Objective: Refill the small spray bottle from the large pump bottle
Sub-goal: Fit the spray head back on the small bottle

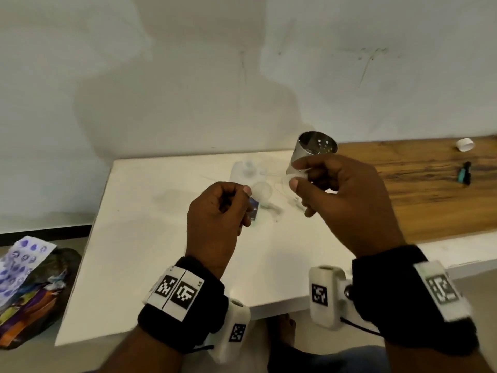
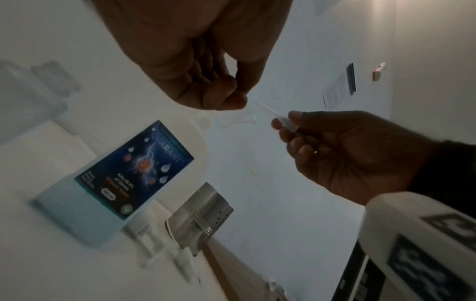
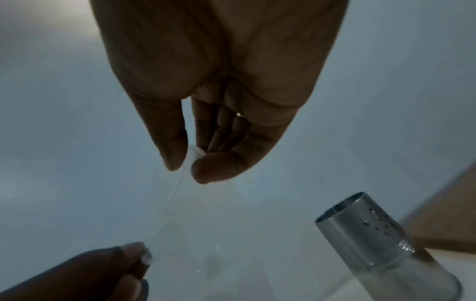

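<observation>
The large white bottle with a blue label stands on the white table, just behind my hands. My left hand is curled, and its thumb and finger pinch a small clear ridged piece, seemingly the small spray bottle's neck. The rest of it is hidden in the fist. My right hand pinches the white spray head between thumb and forefinger. A thin clear dip tube runs from that head to the left fingers. Both hands hover above the table.
A perforated metal shaker stands right behind my right hand. On the wooden top to the right lie a white cap and a small blue-black item. A dark bag of colourful packets sits on the floor at left.
</observation>
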